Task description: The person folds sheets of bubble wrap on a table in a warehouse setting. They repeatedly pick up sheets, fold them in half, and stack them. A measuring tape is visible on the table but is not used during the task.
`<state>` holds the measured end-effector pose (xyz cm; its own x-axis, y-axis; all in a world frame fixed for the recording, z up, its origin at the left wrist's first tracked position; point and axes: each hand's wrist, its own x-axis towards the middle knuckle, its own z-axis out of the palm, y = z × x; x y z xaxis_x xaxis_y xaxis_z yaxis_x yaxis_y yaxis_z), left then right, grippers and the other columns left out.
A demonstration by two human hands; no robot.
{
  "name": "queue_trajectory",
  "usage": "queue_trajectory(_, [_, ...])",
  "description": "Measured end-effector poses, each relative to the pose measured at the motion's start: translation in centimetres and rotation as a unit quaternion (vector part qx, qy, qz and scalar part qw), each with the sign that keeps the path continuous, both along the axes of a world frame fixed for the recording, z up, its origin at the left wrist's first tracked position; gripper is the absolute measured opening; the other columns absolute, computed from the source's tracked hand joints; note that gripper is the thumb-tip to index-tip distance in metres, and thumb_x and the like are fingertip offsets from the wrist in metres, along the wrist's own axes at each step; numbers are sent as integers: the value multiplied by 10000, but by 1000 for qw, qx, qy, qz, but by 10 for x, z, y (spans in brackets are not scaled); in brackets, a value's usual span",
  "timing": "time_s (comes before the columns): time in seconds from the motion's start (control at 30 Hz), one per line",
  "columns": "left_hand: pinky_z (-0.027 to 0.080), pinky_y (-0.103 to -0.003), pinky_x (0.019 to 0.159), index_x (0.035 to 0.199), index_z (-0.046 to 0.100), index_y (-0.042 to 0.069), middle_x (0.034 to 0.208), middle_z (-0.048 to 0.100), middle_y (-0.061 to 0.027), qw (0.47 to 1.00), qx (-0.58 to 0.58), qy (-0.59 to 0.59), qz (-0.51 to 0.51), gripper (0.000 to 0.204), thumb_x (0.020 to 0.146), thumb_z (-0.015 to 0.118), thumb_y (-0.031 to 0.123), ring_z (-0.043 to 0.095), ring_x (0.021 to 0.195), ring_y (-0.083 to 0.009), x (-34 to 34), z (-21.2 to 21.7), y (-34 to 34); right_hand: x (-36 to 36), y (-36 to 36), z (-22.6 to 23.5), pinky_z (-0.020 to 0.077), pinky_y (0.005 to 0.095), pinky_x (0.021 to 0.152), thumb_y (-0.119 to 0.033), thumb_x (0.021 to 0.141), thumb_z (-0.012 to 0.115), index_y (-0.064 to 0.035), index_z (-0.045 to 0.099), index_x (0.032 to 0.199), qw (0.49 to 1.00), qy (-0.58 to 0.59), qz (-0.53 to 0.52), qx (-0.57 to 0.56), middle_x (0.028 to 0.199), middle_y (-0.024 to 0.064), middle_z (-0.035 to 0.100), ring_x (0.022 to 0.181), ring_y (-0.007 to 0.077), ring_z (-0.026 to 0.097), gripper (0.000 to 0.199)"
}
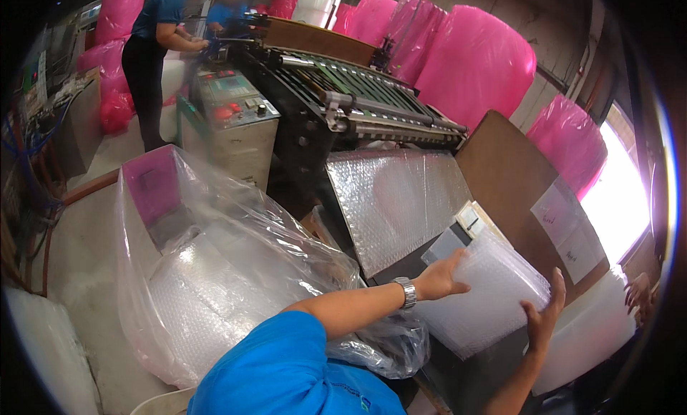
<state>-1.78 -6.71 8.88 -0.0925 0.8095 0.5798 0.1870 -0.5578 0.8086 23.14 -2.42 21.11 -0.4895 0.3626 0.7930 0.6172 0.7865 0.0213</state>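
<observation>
A stack of clear bubble-wrap sheets (483, 297) lies tilted on a dark surface at the right front. My left hand (441, 275), with a metal watch on its wrist, holds the stack at its upper left edge, thumb and fingers apart. At the right edge, my right hand (544, 307) grips the stack between thumb and fingers; some fingertips are hidden. Just beyond the stack is a small white and tan box-like object (474, 220). A shiny bubble-wrap sheet (401, 207) slopes down from the machine (379, 114) behind it.
A large clear plastic bag (215, 293) with bubble wrap inside stands at my left. Beyond it are a control cabinet (232, 121) and a person in blue (161, 35). Another person's hand (635, 292) is beside bubble wrap (590, 343) at far right. Pink wrapped rolls (476, 64) stand behind.
</observation>
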Motion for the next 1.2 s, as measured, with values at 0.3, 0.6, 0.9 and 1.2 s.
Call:
queue_trajectory(0.3, [207,-358,1026,1356,41,43,1340,261,-188,986,20,-1,-166,1013,643,736,229,249,1255,-269,-9,-16,-5,61,67,-193,219,381,1017,-656,731,451,-38,178,1344,741,320,98,-583,1310,141,337,1218,271,297,913])
queue_trajectory(0.6, [188,-369,1029,1333,138,6,1346,227,-212,999,1,6,-36,1039,598,746,418,222,1258,-306,3,-21,13,64,63,-145,204,372,1021,-651,745,434,-37,196,1340,785,347,159,-488,1327,135,313,1230,258,277,887])
queue_trajectory(0.9, [382,-365,881,1201,336,5,1148,447,-158,989,-116,30,-91,795,597,775,279,457,1048,-251,8,-48,32,48,68,-153,188,364,1025,-645,759,418,-36,215,1336,756,359,284,-467,1344,130,288,1241,245,258,863])
queue_trajectory(1.2, [421,-344,832,1206,311,16,1118,455,-141,985,-123,-99,-73,688,645,697,114,491,983,-223,13,-24,38,65,89,-154,196,356,1021,-585,814,376,-43,225,1336,685,412,291,-526,1349,131,278,1241,235,261,767])
